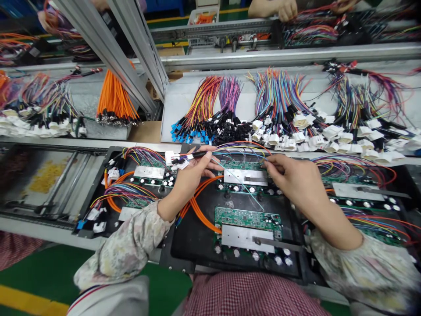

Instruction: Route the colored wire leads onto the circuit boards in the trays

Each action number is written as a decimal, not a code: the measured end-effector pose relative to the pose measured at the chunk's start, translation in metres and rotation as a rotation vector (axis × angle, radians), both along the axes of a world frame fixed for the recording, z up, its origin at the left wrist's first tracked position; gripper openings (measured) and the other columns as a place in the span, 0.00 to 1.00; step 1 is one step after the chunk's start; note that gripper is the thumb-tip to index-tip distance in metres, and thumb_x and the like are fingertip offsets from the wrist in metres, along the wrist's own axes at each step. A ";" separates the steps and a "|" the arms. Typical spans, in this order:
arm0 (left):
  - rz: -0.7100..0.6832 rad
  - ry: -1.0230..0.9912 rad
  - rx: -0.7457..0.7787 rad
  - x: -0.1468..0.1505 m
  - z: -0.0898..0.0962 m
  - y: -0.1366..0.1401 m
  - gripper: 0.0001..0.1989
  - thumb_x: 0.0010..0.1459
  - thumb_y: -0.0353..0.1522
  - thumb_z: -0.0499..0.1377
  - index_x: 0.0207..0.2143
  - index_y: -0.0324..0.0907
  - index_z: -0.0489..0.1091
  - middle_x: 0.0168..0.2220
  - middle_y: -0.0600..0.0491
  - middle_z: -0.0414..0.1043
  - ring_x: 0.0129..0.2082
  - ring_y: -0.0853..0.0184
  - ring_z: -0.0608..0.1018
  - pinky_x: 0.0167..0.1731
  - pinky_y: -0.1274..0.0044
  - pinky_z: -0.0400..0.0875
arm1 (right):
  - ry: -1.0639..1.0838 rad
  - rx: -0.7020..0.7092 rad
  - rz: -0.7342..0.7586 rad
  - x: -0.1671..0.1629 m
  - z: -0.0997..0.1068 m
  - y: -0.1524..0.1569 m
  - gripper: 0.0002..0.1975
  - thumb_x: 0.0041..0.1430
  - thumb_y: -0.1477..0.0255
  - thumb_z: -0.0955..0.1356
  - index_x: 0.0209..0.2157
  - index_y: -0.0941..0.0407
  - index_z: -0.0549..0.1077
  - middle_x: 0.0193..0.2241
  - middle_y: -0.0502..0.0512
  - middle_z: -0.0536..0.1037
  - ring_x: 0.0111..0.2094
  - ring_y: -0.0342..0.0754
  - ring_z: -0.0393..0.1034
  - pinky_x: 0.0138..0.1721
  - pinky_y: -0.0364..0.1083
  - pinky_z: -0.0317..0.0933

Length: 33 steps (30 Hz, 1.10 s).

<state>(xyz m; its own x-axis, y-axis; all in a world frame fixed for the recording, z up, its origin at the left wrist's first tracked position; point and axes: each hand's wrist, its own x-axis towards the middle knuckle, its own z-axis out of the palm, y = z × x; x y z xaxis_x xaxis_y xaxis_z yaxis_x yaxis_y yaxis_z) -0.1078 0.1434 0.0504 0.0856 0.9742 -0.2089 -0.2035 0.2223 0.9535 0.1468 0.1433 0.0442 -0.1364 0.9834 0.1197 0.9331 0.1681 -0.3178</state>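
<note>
My left hand (201, 166) is closed round the black-sleeved part of a wire harness (194, 155), with its white connectors (174, 159) sticking out to the left. From there its coloured wires fan right, over the upper circuit board (245, 165). At that board's right end, the fingers of my right hand (279, 169) are pinched together at a wire end; the fingertips partly hide it. One light blue wire (243, 186) hangs loose across the board. Below lies a second green circuit board (248, 217) with a metal plate and orange cables (200, 210) on its left.
Bundles of harnesses (283, 96) lie on the shelf behind, beside orange cables (115, 96) at the left. Black trays with wired boards flank mine, left (144, 171) and right (358, 191). A slanted metal post (108, 48) rises at the back left. Another person's hand (286, 9) is across the line.
</note>
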 end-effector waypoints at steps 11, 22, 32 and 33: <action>0.000 -0.006 0.004 0.000 0.000 0.000 0.08 0.66 0.33 0.57 0.46 0.40 0.69 0.32 0.55 0.75 0.29 0.72 0.83 0.22 0.86 0.71 | -0.049 -0.037 0.072 0.001 0.000 0.006 0.17 0.64 0.63 0.62 0.40 0.54 0.80 0.29 0.58 0.81 0.28 0.54 0.74 0.30 0.48 0.58; 0.016 0.016 -0.013 0.002 0.001 0.000 0.09 0.68 0.31 0.54 0.48 0.40 0.68 0.32 0.54 0.74 0.30 0.71 0.83 0.23 0.86 0.72 | -0.019 0.055 0.315 -0.020 0.035 -0.030 0.20 0.68 0.59 0.61 0.28 0.53 0.76 0.19 0.51 0.76 0.18 0.46 0.67 0.22 0.46 0.46; 0.048 0.025 -0.035 0.006 0.004 -0.001 0.07 0.69 0.30 0.52 0.46 0.39 0.69 0.32 0.54 0.74 0.30 0.72 0.82 0.23 0.85 0.73 | 0.119 -0.075 0.167 -0.023 -0.005 0.017 0.16 0.65 0.63 0.60 0.40 0.53 0.77 0.30 0.56 0.82 0.29 0.52 0.75 0.32 0.48 0.59; 0.049 0.025 -0.034 0.006 0.004 -0.001 0.07 0.69 0.30 0.52 0.46 0.39 0.69 0.32 0.54 0.74 0.30 0.72 0.82 0.23 0.85 0.73 | 0.138 -0.086 0.162 -0.024 -0.006 0.018 0.16 0.64 0.63 0.60 0.40 0.53 0.78 0.30 0.56 0.82 0.30 0.52 0.76 0.33 0.48 0.60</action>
